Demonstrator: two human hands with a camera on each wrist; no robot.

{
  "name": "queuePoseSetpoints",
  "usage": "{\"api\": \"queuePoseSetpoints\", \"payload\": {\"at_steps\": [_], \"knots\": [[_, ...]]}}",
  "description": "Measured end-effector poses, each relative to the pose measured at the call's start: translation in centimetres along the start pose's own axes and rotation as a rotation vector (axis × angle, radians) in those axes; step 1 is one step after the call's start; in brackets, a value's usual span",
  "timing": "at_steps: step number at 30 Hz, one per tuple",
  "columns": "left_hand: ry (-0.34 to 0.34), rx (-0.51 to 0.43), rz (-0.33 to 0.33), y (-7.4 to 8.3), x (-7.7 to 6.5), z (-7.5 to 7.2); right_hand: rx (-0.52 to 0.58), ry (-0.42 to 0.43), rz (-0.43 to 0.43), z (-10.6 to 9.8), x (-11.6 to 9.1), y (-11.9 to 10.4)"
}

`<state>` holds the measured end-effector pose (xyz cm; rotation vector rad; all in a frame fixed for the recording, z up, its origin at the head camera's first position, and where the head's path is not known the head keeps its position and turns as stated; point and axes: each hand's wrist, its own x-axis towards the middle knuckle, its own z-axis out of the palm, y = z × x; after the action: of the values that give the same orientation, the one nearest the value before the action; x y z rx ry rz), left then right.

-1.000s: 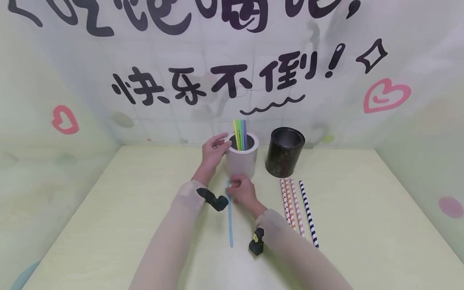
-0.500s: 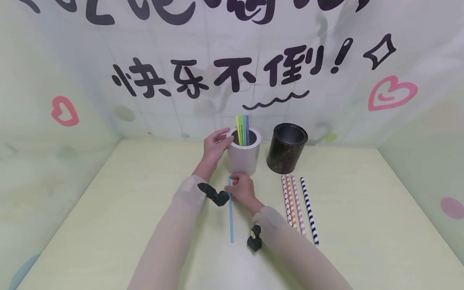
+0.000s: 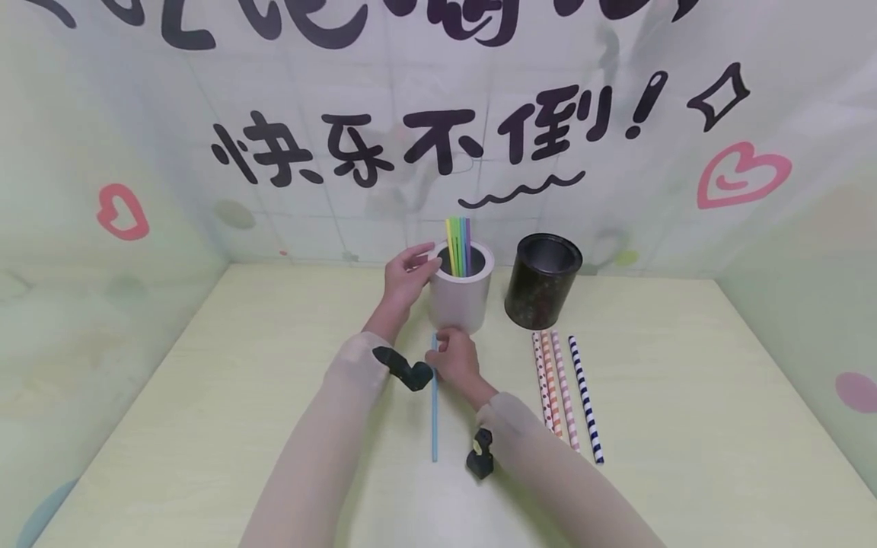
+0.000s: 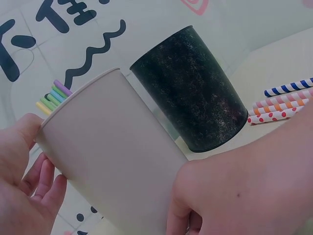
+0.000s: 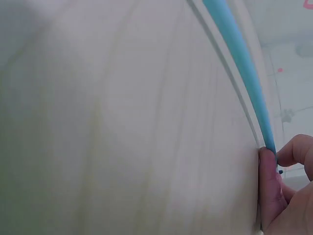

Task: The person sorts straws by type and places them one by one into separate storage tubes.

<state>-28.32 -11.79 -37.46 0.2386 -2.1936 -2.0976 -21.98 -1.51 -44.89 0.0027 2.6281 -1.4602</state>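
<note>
In the head view a blue straw [image 3: 435, 418] points toward me, its far end pinched between the thumb and finger of my right hand [image 3: 457, 360]. The right wrist view shows that straw [image 5: 242, 56] running up from the pinching fingertips, close over the tabletop. My left hand [image 3: 404, 283] holds the left side of a white cylindrical cup [image 3: 459, 301], thumb near the rim. Several thin plain-coloured straws [image 3: 457, 247] stand in this cup, yellow, green, blue and purple. The right hand is just in front of the cup's base.
A black cylindrical cup [image 3: 543, 285] stands right of the white one. Before it, several patterned paper straws [image 3: 558, 388] lie roughly side by side, the navy-striped straw [image 3: 585, 399] a little apart. A wall with black lettering [image 3: 438, 141] rises behind the pale table [image 3: 274, 365].
The head view has shifted slightly. The near end of the blue straw has swung a little to the left in the last half second. Both hands stay at the same places.
</note>
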Motion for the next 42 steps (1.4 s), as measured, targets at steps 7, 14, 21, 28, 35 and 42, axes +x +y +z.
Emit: {"api": "queuePoseSetpoints", "payload": {"at_steps": [7,14,21,28,35,42], "knots": [[-0.004,-0.031,0.015,0.0,-0.1,0.2,0.155,0.015,-0.008,-0.5,-0.1,0.4],[-0.001,-0.027,0.039,-0.2,-0.2,0.0,0.351,-0.029,-0.029,-1.6,-0.5,-1.0],[-0.016,-0.029,0.061,-0.4,-0.3,-0.1,0.475,-0.016,-0.136,-3.8,-0.7,-3.2],[-0.018,-0.027,0.062,-0.3,-0.2,-0.2,0.498,0.015,-0.198,-5.8,-0.8,-4.3],[-0.018,-0.009,0.033,-0.2,-0.3,-0.2,0.561,0.082,-0.212,-7.8,-0.5,-4.9],[-0.011,0.003,0.024,-0.2,-0.2,-0.2,0.566,0.139,-0.238,-10.8,0.5,-6.6]]}}
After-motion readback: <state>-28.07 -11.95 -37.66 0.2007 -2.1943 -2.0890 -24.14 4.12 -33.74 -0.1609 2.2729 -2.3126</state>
